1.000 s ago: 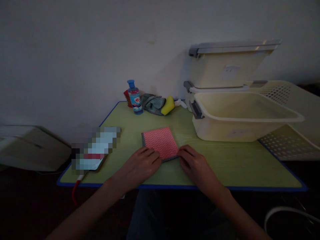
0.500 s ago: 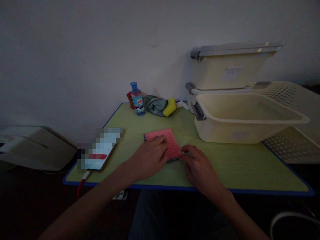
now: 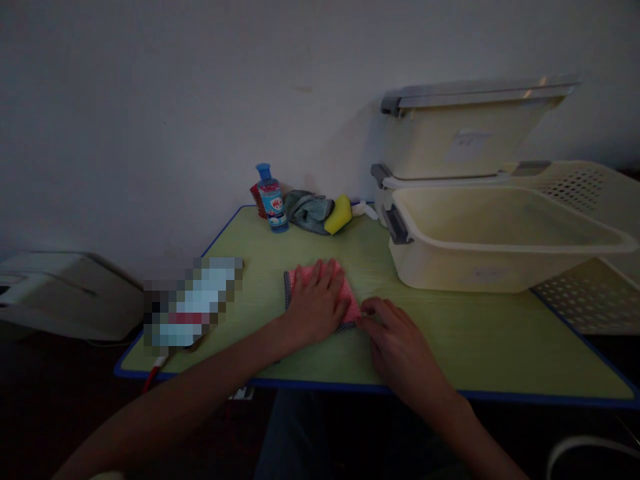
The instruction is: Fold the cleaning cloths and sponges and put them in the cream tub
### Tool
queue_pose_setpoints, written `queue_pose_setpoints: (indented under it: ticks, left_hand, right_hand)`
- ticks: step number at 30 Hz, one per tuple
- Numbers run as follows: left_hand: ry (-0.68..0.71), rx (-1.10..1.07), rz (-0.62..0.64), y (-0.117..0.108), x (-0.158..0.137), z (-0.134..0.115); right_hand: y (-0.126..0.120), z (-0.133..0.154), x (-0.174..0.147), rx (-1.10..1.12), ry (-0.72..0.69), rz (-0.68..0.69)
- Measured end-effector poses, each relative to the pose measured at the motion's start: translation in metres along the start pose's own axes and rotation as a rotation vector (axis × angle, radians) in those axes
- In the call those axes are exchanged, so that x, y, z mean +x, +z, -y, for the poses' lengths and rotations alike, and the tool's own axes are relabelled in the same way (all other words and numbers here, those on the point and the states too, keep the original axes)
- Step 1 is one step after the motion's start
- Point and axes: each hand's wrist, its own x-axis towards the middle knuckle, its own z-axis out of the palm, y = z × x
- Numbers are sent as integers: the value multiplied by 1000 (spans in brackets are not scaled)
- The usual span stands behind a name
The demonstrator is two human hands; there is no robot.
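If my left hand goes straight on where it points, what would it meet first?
Past the pink cloth, your left hand would probably meet the yellow sponge or the gray cloth beside it; depth is unclear.

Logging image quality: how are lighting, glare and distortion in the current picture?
Head view: dim overall, nearly black beneath the table; glints on the upper box's lid; soft shadow on the wall left of that box. Also head view: phone pixelated, open white bin seemingly stretched rightward, pink cloth distinct despite the gloom.
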Motion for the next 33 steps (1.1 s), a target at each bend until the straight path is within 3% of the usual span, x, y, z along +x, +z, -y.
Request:
queue_pose_setpoints:
  ticks: [9, 19, 24, 29, 33]
  left_hand:
    - [-80, -22, 161, -10, 3, -3]
    - [-50, 4, 54, -17, -3, 3]
    - [-24, 66, -18, -22, -14, 20]
    - [-57, 92, -16, -9, -21, 29]
    - [-101, 71, -28, 1, -21, 29]
  right_hand:
    - [2, -1, -1, 3, -5, -19]
    - [-10, -6, 9, 228, 26, -97]
    - [-12, -4, 51, 126, -58, 44]
    - [20, -3, 82, -28, -150, 235]
    - [40, -8, 82, -59, -97, 334]
